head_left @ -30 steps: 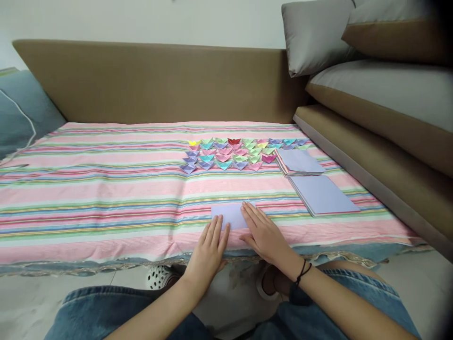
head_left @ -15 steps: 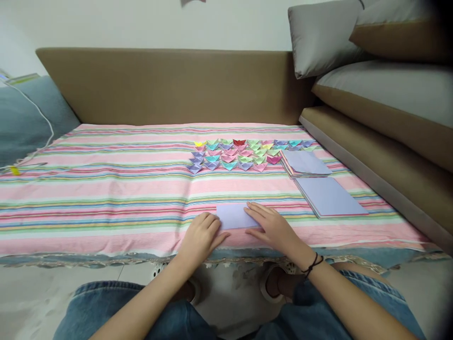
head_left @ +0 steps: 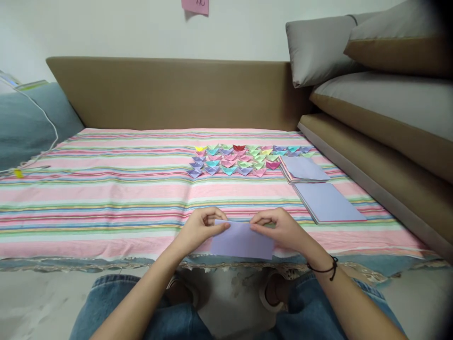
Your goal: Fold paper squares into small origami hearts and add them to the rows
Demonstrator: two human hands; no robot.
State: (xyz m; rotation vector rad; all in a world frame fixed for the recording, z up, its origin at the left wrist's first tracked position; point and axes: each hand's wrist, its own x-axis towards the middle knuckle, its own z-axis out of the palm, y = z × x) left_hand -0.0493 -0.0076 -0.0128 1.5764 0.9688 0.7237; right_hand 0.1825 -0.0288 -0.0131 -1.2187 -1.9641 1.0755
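Note:
A folded lilac sheet of paper is lifted off the striped cloth near its front edge. My left hand pinches the paper's upper left edge. My right hand, with a black band on its wrist, pinches the upper right edge. The lower part of the sheet hangs toward me, over the cloth's front edge. Both hands have their fingers curled round the paper.
Several small folded paper shapes in many colours lie in rows farther back. Two stacks of lilac sheets lie to the right. Sofa cushions rise on the right, a brown backrest behind, a grey pillow with a cable at left.
Both hands were pressing the paper flat on the cloth; now they have pinched its top edge and lifted it toward me. The camera has tilted up slightly.

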